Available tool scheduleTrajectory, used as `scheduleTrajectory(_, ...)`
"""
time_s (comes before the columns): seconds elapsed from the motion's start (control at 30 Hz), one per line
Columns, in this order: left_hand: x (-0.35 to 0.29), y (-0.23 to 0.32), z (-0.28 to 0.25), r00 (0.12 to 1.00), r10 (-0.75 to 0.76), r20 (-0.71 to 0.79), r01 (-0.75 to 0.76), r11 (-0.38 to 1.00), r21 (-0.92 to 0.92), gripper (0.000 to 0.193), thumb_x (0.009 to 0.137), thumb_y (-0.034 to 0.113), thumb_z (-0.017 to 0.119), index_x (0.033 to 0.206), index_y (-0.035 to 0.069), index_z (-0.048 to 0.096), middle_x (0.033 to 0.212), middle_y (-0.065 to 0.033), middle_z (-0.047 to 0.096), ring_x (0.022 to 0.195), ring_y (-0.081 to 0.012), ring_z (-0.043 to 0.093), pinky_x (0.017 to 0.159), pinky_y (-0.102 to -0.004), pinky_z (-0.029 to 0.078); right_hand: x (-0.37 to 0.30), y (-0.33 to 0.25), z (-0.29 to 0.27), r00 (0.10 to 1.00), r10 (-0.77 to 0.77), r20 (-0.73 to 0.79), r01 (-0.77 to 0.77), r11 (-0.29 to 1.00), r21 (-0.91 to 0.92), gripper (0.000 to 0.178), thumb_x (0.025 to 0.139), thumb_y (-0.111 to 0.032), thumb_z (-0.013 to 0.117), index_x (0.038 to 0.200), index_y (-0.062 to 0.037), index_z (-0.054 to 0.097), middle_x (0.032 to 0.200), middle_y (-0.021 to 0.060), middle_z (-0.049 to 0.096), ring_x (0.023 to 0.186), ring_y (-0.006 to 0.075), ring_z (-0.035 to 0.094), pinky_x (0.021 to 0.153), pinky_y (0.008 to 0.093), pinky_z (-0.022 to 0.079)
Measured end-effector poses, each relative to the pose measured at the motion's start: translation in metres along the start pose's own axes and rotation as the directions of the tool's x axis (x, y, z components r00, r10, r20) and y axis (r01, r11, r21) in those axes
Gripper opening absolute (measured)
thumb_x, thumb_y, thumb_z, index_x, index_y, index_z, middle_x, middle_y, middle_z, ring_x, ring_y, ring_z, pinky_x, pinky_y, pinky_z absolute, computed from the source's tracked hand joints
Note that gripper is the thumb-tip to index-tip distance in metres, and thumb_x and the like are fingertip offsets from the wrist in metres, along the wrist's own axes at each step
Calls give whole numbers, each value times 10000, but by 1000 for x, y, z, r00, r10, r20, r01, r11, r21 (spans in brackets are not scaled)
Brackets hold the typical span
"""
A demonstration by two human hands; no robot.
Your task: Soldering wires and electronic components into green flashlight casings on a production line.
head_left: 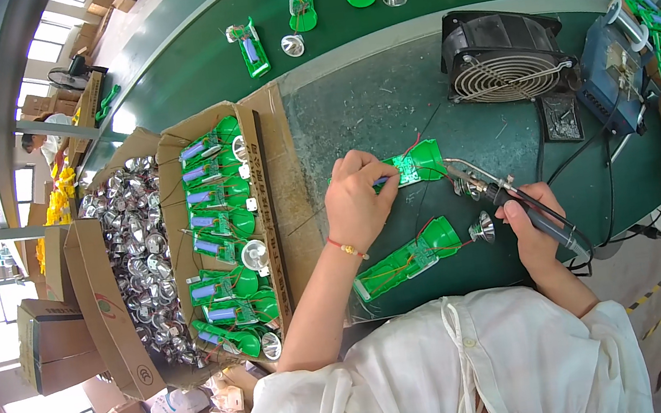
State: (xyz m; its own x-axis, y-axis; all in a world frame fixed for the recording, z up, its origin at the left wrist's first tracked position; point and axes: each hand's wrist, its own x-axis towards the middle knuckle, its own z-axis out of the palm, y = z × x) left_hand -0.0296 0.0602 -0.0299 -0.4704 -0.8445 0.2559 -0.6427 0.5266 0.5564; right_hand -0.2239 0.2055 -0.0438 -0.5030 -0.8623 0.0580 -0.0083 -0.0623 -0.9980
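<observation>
My left hand (356,198) is closed over the near end of a green flashlight housing (429,159); a bit of blue battery shows under the fingertips. My right hand (533,229) grips a soldering iron (546,225), its thin metal tip reaching to the wide end of that housing. A small reflector beside the tip is partly hidden by the iron. Closer to me on the bench lies a second green flashlight housing (414,261) with red wires running to a silver reflector (481,227); neither hand touches it.
Left of my hands, a cardboard box (268,215) holds several assembled housings, next to a carton of loose reflectors (135,259). A black fan (502,55), blue soldering station (612,74) and solder spool (627,23) stand far right. More housings lie on the green conveyor (183,58).
</observation>
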Motion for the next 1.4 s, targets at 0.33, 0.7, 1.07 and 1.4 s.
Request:
scheduleTrajectory(0.33,-28,9,-8,975,119,-187,-126,992,-25,115,697,50,674,810,42,655,835,-67,585,768,-233,559,670,-316,455,4,2,-5,1000,-2,13,2,1000,-21,154,785,-56,618,860,24,510,710,97,618,649,110,576,631,238,459)
scheduleTrajectory(0.7,-42,-8,-30,938,90,-335,-84,996,33,211,706,-24,636,913,12,660,880,-85,644,814,-202,579,724,-291,463,4,-5,2,994,6,112,0,999,-51,174,763,-71,643,871,2,527,753,86,606,648,97,550,574,234,443)
scheduleTrajectory(1.07,-11,-8,7,978,160,-137,-167,985,-39,108,646,53,688,742,79,647,732,-21,576,757,-208,529,658,-314,428,13,-1,11,972,-8,236,51,983,-176,142,781,-53,606,834,17,494,692,92,582,596,111,576,553,231,467)
scheduleTrajectory(1.4,-13,-10,6,983,155,-96,-161,985,-58,145,630,20,693,764,66,662,720,-27,573,753,-204,528,658,-307,441,19,-3,19,985,76,155,-67,996,-58,167,775,-87,640,821,12,515,641,72,608,505,64,533,454,202,423)
